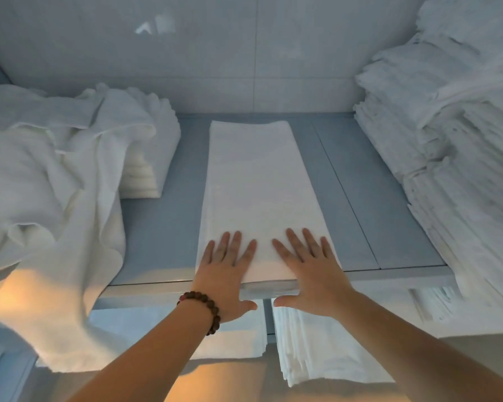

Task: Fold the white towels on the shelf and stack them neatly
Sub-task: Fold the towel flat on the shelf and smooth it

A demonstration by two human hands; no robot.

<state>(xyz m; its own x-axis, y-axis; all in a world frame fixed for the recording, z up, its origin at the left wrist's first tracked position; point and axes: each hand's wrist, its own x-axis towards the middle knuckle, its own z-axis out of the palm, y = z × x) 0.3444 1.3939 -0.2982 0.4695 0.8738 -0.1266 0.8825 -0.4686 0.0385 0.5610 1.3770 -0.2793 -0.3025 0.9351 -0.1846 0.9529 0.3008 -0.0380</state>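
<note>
Folded towel (262, 192) flat in a long narrow strip down mid shelf (163, 233), far end near the back wall (215, 68), near end at the shelf's front lip. Left hand (230, 274) flat on near-left corner, palm down, fingers spread, thumb out past the front edge; bead bracelet (205, 309) on wrist. Right hand (311, 274) flat on near-right corner, palm down, fingers splayed, thumb hanging off the edge toward the left thumb. Both open, pressing, gripping nothing. Forearms bare, reaching up and in from bottom of view, converging on towel. Thumbs near each other, apart.

Loose pile (50, 181) of crumpled white towels on shelf left, one draping over the front edge and hanging below. Small folded stack (148, 169) behind it, just left of the strip, apart from it. Tall stack (453, 146) of folded white linen on right, rising out of view, apart from the strip with bare shelf between. Shelf grey-blue, panel seams running front to back on right side. More folded linen (317, 352) on the level below. Wall pale, tiled. Warm light low in view.
</note>
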